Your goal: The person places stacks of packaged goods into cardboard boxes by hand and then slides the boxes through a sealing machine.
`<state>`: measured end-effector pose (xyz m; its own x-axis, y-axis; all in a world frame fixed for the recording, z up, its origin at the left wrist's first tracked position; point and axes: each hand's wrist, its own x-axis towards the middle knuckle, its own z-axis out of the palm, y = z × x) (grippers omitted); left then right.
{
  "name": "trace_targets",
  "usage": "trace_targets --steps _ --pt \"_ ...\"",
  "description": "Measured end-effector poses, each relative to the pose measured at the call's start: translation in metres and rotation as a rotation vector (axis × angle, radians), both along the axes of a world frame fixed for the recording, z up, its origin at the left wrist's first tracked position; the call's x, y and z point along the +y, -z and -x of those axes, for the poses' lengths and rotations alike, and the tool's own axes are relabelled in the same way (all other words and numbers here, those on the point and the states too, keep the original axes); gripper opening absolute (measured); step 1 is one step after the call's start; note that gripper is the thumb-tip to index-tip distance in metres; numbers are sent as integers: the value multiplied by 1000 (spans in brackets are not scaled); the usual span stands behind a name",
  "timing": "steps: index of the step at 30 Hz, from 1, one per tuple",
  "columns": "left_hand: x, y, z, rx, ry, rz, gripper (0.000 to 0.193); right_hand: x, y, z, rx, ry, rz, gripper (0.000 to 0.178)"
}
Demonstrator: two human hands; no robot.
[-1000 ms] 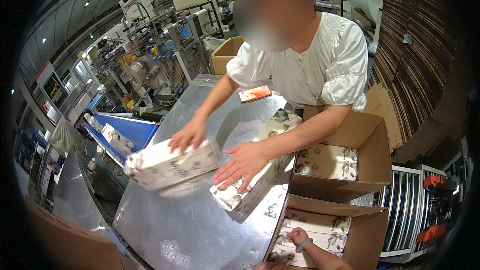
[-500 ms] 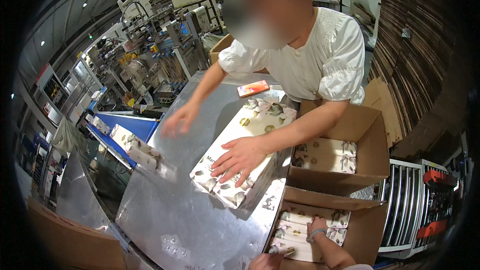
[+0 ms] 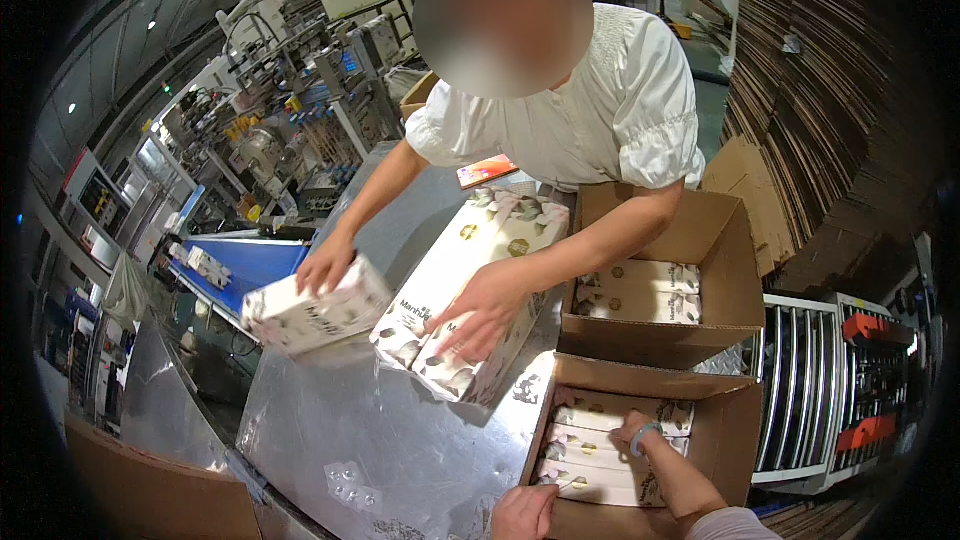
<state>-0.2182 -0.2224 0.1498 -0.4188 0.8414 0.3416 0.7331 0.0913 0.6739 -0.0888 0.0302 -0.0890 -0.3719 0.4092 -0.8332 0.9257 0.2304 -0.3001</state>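
In the near cardboard box several white, flower-printed tissue packs lie side by side. My right hand, with a pale band at the wrist, reaches in from the lower right. Its bunched fingers are on the packs near the far row, their tips partly hidden. At the box's near left edge, my left hand is closed on the cardboard rim beside the nearest pack. Across the metal table, a co-worker's one hand rests on a pair of large tissue packs; the other grasps a blurred pack.
A second open box holding packs stands just beyond mine. A roller conveyor runs on the right. The metal table spans the left, with a phone at its far side. More packs sit on a blue belt.
The co-worker's far hand has taken hold of a pack and brought it toward the large pair. My right hand has shifted slightly toward the far row, and more of my left hand shows.
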Motion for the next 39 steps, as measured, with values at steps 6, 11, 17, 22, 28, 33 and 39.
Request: trace_targets --steps 6,11,17,22,28,33,39 --pt "-5 5 -2 -245 -193 86 15 -39 -228 54 799 -313 976 39" --pt "-19 24 -5 -476 -234 11 29 -67 -266 72 797 -561 344 26" --pt "-9 41 3 -279 -83 -101 44 -14 -148 51 829 108 641 20" --pt "-9 39 0 -278 -59 -73 34 53 12 -43 93 91 68 26" --pt "-8 33 3 -212 -73 -36 30 13 19 -73 221 399 -112 23" --pt "-5 28 2 -150 -47 -6 29 20 25 -90 113 171 -113 17" --pt "-4 30 2 -95 -34 32 28 6 30 -87 -164 32 -490 20"
